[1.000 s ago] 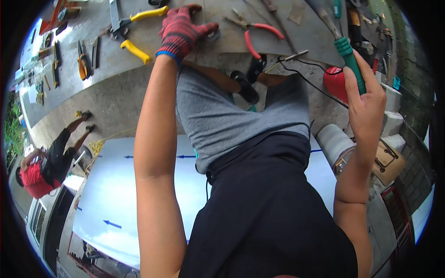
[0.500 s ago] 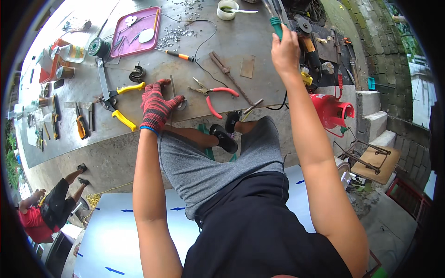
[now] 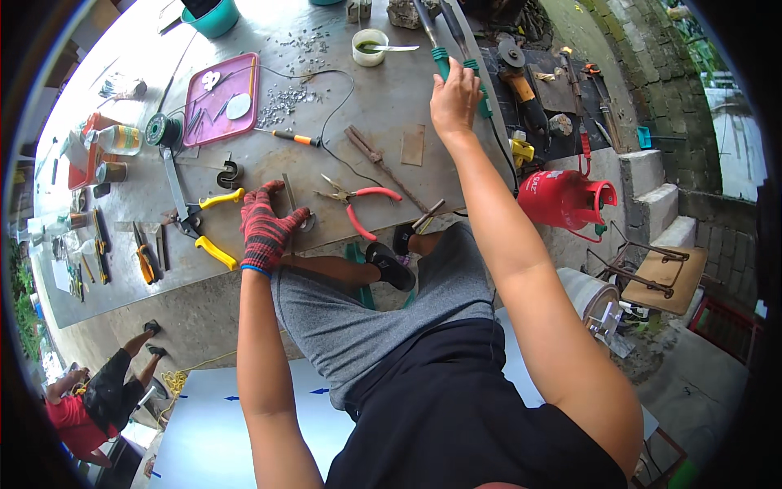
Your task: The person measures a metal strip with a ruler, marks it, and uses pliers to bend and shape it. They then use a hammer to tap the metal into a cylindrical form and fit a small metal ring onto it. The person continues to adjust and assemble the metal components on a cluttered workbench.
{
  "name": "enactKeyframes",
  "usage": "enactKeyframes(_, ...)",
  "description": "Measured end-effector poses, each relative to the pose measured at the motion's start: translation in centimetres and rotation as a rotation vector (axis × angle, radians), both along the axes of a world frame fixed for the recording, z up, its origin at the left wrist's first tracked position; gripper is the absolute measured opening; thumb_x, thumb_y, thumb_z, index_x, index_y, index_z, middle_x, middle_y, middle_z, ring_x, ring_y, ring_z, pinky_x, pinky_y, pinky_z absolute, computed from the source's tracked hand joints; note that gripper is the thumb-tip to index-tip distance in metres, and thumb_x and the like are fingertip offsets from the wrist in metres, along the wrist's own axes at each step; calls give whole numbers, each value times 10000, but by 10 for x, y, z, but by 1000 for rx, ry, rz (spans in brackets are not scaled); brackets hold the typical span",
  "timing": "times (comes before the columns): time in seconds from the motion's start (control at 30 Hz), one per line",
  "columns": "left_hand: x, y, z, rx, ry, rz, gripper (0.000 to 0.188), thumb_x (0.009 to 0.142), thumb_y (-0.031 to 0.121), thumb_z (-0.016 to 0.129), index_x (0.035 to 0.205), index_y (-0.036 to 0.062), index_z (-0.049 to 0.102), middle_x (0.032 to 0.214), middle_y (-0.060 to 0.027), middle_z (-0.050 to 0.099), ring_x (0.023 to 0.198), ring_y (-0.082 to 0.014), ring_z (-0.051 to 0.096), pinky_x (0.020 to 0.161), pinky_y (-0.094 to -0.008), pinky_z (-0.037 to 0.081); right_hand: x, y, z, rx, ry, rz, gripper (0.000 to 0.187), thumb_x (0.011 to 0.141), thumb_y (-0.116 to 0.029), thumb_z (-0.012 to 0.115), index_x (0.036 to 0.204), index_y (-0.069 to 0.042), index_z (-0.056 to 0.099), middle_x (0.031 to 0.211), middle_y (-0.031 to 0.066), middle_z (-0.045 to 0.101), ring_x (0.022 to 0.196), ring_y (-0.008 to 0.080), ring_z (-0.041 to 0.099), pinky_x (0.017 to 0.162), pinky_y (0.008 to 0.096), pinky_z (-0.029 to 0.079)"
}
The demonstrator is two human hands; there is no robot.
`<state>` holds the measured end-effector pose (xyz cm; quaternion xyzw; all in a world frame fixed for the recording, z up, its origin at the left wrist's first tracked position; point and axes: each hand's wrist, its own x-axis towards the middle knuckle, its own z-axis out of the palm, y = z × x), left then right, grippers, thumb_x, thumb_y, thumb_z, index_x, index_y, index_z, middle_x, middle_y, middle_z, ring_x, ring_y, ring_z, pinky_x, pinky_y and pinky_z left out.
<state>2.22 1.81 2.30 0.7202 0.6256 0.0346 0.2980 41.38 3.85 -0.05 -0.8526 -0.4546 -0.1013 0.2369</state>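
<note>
My right hand (image 3: 456, 102), bare, is closed round the green handle (image 3: 441, 60) of a soldering iron at the far right of the metal table. A second green-handled iron (image 3: 481, 88) lies just right of it. My left hand (image 3: 271, 228), in a red-and-black knit glove, lies on the table's near edge with fingers spread. Its thumb reaches to a thin metal strip (image 3: 290, 194) and a small round piece (image 3: 308, 222). Left of the glove are yellow-handled snips (image 3: 213, 254); to its right lie red-handled pliers (image 3: 358, 194).
A pink tray (image 3: 241, 124), scattered metal bits (image 3: 281, 110), a white tub (image 3: 369, 54) and a screwdriver (image 3: 297, 138) are on the table (image 3: 269, 155). A red gas cylinder (image 3: 562, 197) and an angle grinder (image 3: 521, 85) are at the right. Another person (image 3: 98, 407) is at lower left.
The view has shifted, showing more of the table's far side. My right hand, still round the handle, has moved leftward, and the second iron's handle now shows. My left hand stays by the strip.
</note>
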Motion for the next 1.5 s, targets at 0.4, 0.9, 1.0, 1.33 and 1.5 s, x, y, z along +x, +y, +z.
enactKeyframes(0.4, 1, 1, -6, 24, -19, -11, 774, 669, 368, 927, 1347, 185, 600, 1352, -149, 524, 1288, -364, 515, 1101, -481, 425, 32, -29, 19, 142, 31, 55, 427, 918, -261, 720, 1279, -54, 630, 1193, 148, 610, 1150, 357, 576, 965, 493, 470)
enactKeyframes(0.9, -12, -2, -11, 78, -135, 14, 618, 811, 463, 823, 1323, 153, 665, 1290, -191, 594, 1228, -344, 588, 1062, -453, 473, -8, -201, 43, 73, 543, 153, 324, 992, -110, 646, 1308, -37, 643, 1068, 76, 682, 914, 160, 644, 791, 308, 533)
enactKeyframes(1.0, -13, -7, -20, 106, -234, 77, 511, 855, 422, 808, 1219, 76, 712, 1167, -183, 682, 1126, -312, 660, 997, -417, 517, -38, -236, 40, 16, 716, 159, 302, 992, -109, 645, 1284, -30, 653, 1054, 61, 684, 912, 140, 638, 799, 298, 529)
enactKeyframes(1.33, 10, -20, 1, 18, -57, 196, 506, 902, 542, 702, 1103, 79, 750, 1043, -149, 773, 1014, -335, 725, 916, -421, 551, -121, -306, 49, -261, 965, 296, 273, 967, -60, 633, 1236, -38, 675, 1019, 59, 643, 844, 147, 604, 787, 288, 506)
enactKeyframes(1.5, 9, -22, 3, 68, -31, 154, 473, 936, 508, 663, 1112, 78, 753, 1059, -151, 771, 1014, -344, 727, 911, -425, 553, -125, -296, 63, -274, 915, 340, 253, 962, -54, 636, 1209, -32, 687, 1017, 68, 646, 843, 156, 613, 790, 300, 507)
